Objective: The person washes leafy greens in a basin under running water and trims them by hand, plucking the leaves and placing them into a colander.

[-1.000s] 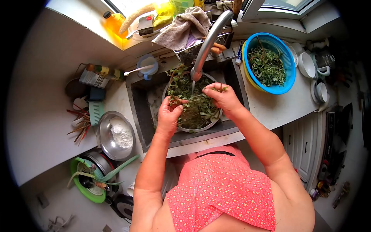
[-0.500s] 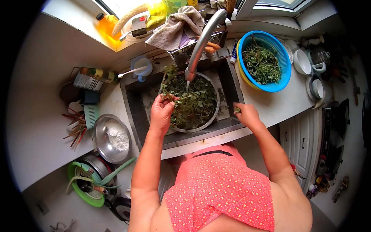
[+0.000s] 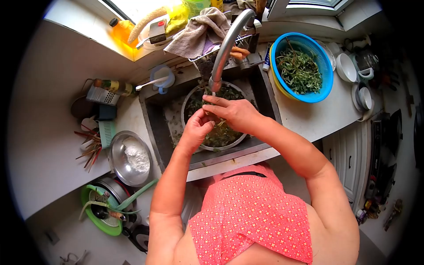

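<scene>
My left hand [image 3: 195,131] is closed in a pinch on a sprig of leafy greens, mostly hidden by my fingers. Just above it, my right hand [image 3: 238,115] reaches across with its fingers bent over the same greens, the two hands nearly touching. Both are over a round basin [image 3: 242,140] of water and greens [image 3: 224,136], which stands in the dark sink [image 3: 269,102]. The curved tap [image 3: 224,53] ends right over my fingertips. A blue colander [image 3: 327,80] at the right of the sink holds more picked greens [image 3: 300,70].
Left of the sink is a metal bowl [image 3: 115,158] with white powder. A light blue mug [image 3: 164,79] and a bottle [image 3: 115,86] stand on the back left counter. White bowls [image 3: 346,66] sit beyond the colander. A cloth [image 3: 198,33] hangs over a rack behind the tap.
My right hand has moved left from the sink's right edge to meet my left hand over the basin. My left hand has shifted slightly right and down, and the raised sprig is now mostly hidden.
</scene>
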